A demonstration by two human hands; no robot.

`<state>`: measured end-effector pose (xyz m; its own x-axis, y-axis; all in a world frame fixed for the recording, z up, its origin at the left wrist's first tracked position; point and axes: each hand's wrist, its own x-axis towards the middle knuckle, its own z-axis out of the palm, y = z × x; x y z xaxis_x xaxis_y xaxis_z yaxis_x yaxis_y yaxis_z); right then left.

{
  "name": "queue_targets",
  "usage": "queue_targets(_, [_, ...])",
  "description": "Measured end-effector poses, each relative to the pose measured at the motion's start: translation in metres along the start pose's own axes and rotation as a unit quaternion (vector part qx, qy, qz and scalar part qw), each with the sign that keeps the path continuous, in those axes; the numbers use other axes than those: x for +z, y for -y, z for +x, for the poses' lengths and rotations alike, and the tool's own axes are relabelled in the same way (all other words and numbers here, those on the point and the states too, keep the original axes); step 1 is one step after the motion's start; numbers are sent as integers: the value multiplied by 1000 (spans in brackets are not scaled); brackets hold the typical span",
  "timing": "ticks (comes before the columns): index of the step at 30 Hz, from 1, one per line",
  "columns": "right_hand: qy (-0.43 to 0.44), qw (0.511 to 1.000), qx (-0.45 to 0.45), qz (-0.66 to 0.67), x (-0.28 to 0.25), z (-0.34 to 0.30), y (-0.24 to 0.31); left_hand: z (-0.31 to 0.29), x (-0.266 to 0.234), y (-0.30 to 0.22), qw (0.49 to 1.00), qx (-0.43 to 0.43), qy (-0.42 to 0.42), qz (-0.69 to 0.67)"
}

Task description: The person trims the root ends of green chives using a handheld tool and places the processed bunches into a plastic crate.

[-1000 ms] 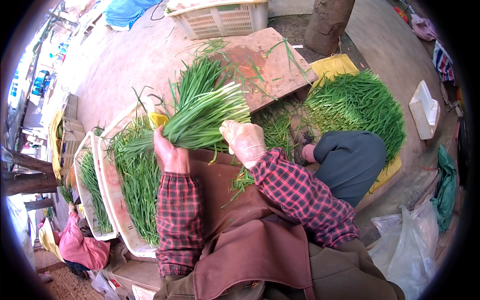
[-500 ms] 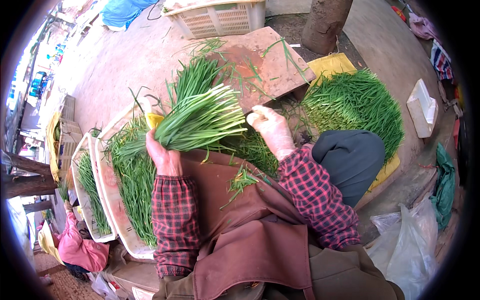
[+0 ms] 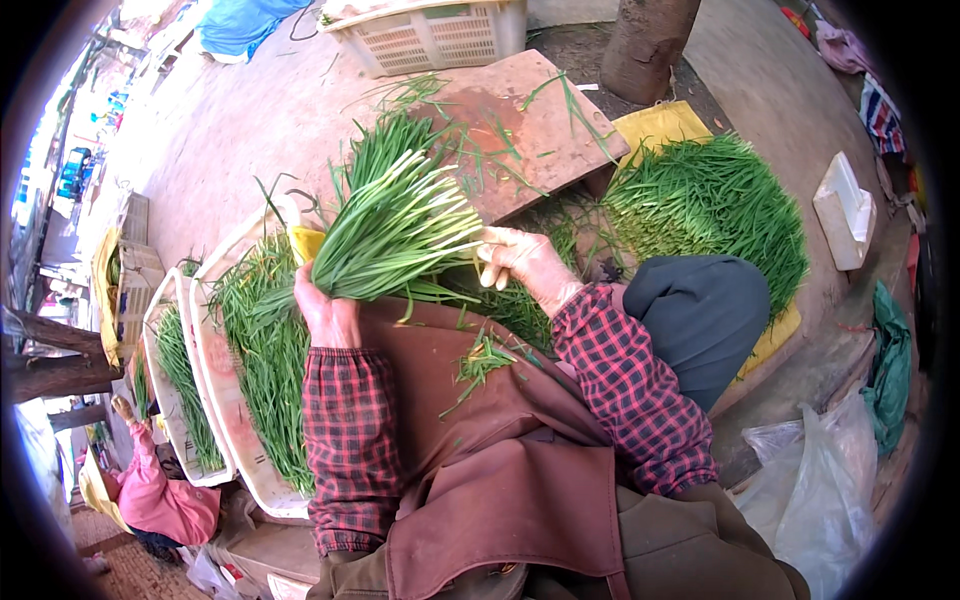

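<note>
My left hand is wrapped round a thick bunch of green chives, its pale cut ends fanned toward the right. At those ends is my right hand, fingertips pinched together against the outermost stalks; whatever is between them is too small to make out. Below the bunch, a brown apron covers my lap, with a few loose trimmings on it. More chives lie just behind the held bunch, on the near left corner of a low board.
A white crate of chives stands at my left, beside another crate. On the right, a big chive pile rests on yellow sacking. A tree trunk and a slatted crate stand beyond. At far left is another person.
My right hand has moved left, from beside the bunch to its pale ends. The bunch has tilted, its ends now fanned higher. The other person's hand has shifted slightly.
</note>
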<state>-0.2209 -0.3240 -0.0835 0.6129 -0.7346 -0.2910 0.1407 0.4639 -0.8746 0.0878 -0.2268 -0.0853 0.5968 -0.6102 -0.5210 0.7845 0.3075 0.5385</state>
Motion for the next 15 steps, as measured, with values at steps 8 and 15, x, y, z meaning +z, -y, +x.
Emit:
queue_targets(8, [-67, 997, -20, -20, 14, 1, 6, -7, 9, 7, 999, -30, 18, 3])
queue_targets(15, [-267, 963, -26, -4, -34, -16, -3, -7, 7, 0, 996, -74, 10, -46])
